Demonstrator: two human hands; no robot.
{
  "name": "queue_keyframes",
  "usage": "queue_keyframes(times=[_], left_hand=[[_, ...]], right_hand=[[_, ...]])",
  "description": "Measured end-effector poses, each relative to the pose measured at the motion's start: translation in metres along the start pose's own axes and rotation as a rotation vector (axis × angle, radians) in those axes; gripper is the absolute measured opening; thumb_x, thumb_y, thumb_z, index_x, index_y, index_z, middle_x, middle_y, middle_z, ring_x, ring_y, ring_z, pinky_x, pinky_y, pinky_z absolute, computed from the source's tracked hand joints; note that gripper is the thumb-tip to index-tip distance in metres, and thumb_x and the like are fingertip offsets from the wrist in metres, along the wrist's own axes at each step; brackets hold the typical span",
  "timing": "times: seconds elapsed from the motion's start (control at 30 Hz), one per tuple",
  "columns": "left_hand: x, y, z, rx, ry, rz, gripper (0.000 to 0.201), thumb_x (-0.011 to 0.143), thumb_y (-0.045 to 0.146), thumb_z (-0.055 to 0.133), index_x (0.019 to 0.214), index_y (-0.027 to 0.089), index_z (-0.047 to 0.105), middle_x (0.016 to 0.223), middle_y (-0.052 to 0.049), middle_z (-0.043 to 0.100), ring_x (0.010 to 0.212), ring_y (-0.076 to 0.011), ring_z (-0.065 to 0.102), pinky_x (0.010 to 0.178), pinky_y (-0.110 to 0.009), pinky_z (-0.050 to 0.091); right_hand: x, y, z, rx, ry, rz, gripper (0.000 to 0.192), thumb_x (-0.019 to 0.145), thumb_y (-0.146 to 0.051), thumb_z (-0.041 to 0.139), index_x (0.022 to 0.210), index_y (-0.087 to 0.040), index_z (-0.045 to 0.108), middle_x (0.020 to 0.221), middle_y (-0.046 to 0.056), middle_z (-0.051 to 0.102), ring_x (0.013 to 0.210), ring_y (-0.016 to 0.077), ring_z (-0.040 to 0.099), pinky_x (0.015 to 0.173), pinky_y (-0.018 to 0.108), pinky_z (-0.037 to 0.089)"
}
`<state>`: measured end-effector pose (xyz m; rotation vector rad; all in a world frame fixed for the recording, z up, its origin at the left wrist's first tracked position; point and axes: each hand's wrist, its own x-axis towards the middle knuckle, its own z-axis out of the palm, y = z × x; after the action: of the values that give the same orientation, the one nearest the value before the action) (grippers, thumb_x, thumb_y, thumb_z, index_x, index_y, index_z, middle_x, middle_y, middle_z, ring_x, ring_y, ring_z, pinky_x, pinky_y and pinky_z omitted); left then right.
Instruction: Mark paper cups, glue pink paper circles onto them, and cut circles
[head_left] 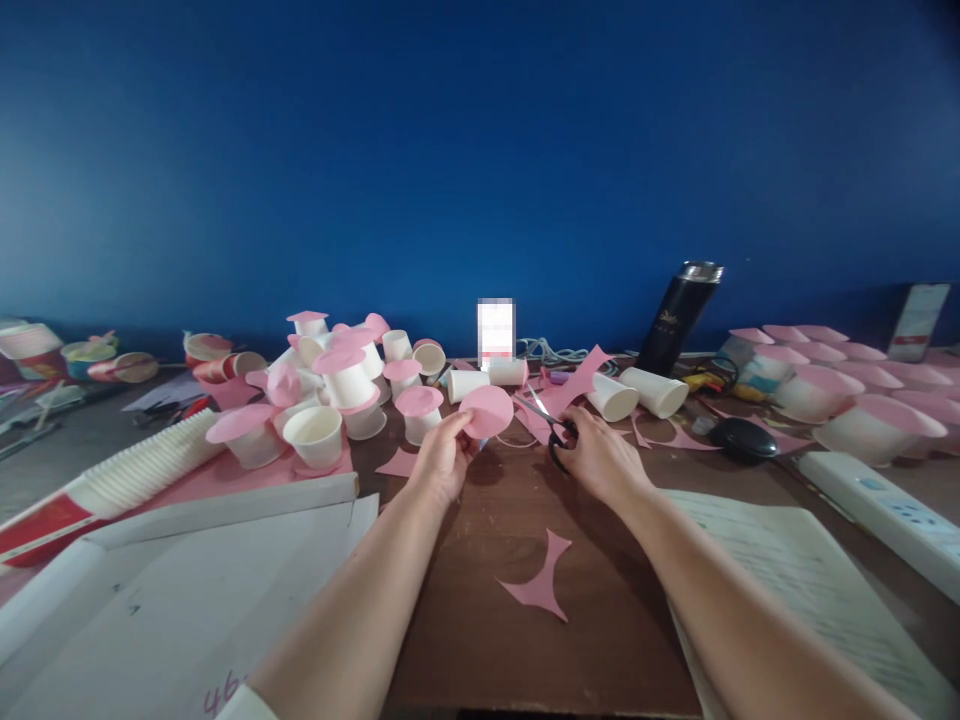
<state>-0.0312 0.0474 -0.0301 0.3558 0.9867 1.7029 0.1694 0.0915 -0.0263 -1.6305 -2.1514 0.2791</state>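
Observation:
Between the thumb and fingers of my left hand is a round pink paper disc, held up above the table. My right hand is closed round the black handles of a pair of scissors, whose blades point left toward the disc. Just behind the scissors is a pink paper offcut with curved edges. Another pink scrap lies on the brown table in front of my hands. White paper cups lie on their sides behind the disc.
Left: cups topped with pink discs, a long stack of nested cups and a white box lid. Right: a black flask, a computer mouse, a power strip, a written sheet and rows of pink-topped cups.

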Motion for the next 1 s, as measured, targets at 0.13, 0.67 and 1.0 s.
queue_keyframes(times=[0.13, 0.67, 1.0], left_hand=[[0.000, -0.001, -0.001, 0.049, -0.030, 0.034, 0.023, 0.059, 0.022, 0.079, 0.075, 0.014, 0.065, 0.074, 0.000, 0.063, 0.064, -0.0080, 0.054, 0.055, -0.019, 0.041], [0.008, -0.001, -0.005, 0.121, 0.006, 0.165, 0.035, 0.051, 0.032, 0.085, 0.066, 0.014, 0.058, 0.057, 0.006, 0.052, 0.048, -0.0026, 0.042, 0.049, -0.017, 0.033], [0.011, -0.002, -0.007, 0.156, -0.015, 0.159, 0.035, 0.051, 0.035, 0.084, 0.063, 0.015, 0.059, 0.053, 0.005, 0.051, 0.044, -0.0028, 0.040, 0.045, -0.019, 0.029]], right_hand=[[0.006, 0.005, 0.002, 0.193, 0.018, -0.032, 0.033, 0.076, -0.034, 0.062, 0.106, -0.020, 0.060, 0.104, 0.008, 0.067, 0.091, 0.0232, 0.063, 0.073, 0.030, 0.041], [-0.014, -0.025, -0.008, 0.929, -0.630, -0.023, 0.055, 0.074, -0.054, 0.069, 0.115, -0.017, 0.060, 0.083, 0.006, 0.068, 0.074, 0.0179, 0.063, 0.043, 0.019, 0.034], [-0.021, -0.040, -0.005, 0.996, -0.655, -0.073, 0.050, 0.072, -0.053, 0.071, 0.100, -0.013, 0.067, 0.065, -0.001, 0.058, 0.056, 0.0105, 0.052, 0.055, 0.024, 0.043]])
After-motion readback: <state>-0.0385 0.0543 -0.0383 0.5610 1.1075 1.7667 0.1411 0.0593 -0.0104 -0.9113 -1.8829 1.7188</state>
